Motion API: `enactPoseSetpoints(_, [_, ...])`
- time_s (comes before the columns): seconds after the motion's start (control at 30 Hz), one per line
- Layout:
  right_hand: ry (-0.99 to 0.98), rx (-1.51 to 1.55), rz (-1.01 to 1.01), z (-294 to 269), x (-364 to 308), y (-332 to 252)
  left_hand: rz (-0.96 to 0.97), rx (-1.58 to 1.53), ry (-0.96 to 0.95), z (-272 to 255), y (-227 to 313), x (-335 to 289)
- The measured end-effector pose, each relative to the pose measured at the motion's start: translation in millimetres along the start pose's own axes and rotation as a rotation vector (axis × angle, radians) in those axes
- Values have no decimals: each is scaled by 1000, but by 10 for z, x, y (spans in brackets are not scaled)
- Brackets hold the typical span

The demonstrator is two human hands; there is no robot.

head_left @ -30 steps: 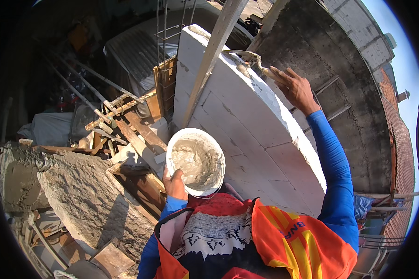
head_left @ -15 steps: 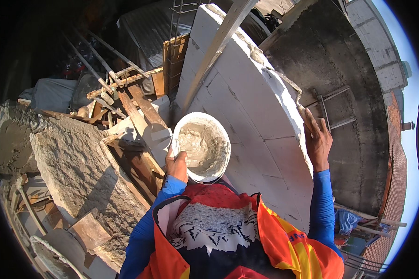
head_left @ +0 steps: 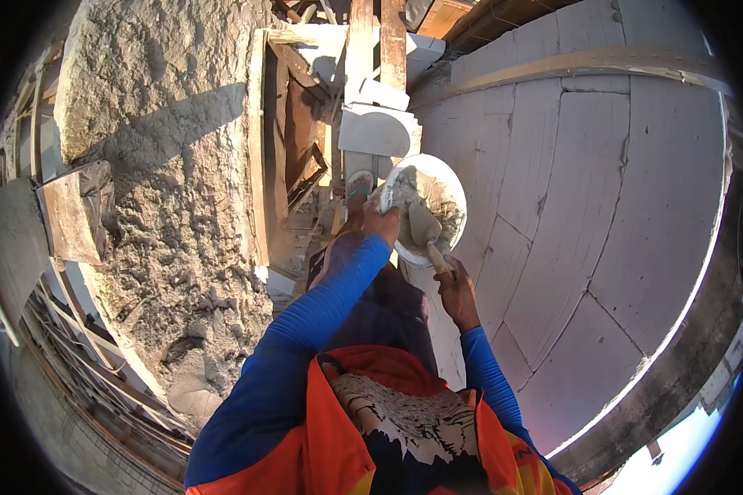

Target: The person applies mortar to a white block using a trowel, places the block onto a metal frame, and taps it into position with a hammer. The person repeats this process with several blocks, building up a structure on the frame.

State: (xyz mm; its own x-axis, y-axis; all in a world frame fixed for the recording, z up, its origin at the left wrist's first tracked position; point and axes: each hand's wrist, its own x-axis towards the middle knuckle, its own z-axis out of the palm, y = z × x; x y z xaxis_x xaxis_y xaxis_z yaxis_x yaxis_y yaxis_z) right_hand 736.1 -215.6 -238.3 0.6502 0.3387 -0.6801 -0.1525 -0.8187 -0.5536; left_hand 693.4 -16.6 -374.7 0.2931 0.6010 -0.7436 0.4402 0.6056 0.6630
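Note:
My left hand [head_left: 382,223] is closed on the near-left rim of a white bucket [head_left: 461,191]. Grey wet mortar [head_left: 448,210] lies inside it and coats its inner wall. In my right hand [head_left: 459,295] is the handle of a trowel [head_left: 424,224], gripped just outside the bucket's near edge. The trowel's blade dips into the bucket and rests in or against the mortar; some of it may be buried.
A wall of white blocks [head_left: 565,165] rises on my right, with a long wooden pole [head_left: 553,68] across its far part. To the left is a rough concrete slab [head_left: 173,157]. Planks [head_left: 394,49] and a white block [head_left: 373,132] lie beyond the bucket. My sandalled foot [head_left: 359,188] stands beside it.
My right hand has come down from the wall's top edge, bringing the trowel into the bucket. My view has swung down and left. My left hand still holds the bucket.

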Motion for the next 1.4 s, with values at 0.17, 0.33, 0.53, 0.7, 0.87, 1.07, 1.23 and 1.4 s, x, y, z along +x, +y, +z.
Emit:
enactPoseSetpoints(0.17, [-81,152,75,710,1131,205,-87,-78,110,-1,-631,1134])
enactPoseSetpoints(0.33, [-62,236,28,1197,2104,397,-63,-272,199,245,-1092,2387])
enactPoseSetpoints(0.53, [-106,195,50,1442,2071,890,-52,-407,96,194,-1269,3079])
enactPoseSetpoints(0.7, [-205,20,206,1484,1095,1383,-153,-75,228,64,-1435,3199])
enactPoseSetpoints(0.87, [-263,-305,85,1619,391,1702,-67,3,199,-324,-1469,2628])
enactPoseSetpoints(1.07, [-252,-339,51,1672,48,1744,-270,437,198,-1540,-2184,1371])
enactPoseSetpoints(1.23, [-230,-366,-18,1817,-272,2089,-344,762,179,-2754,-3066,585])
enactPoseSetpoints(1.4, [-246,-423,42,1995,-400,2169,-263,825,158,-3420,-3679,119])
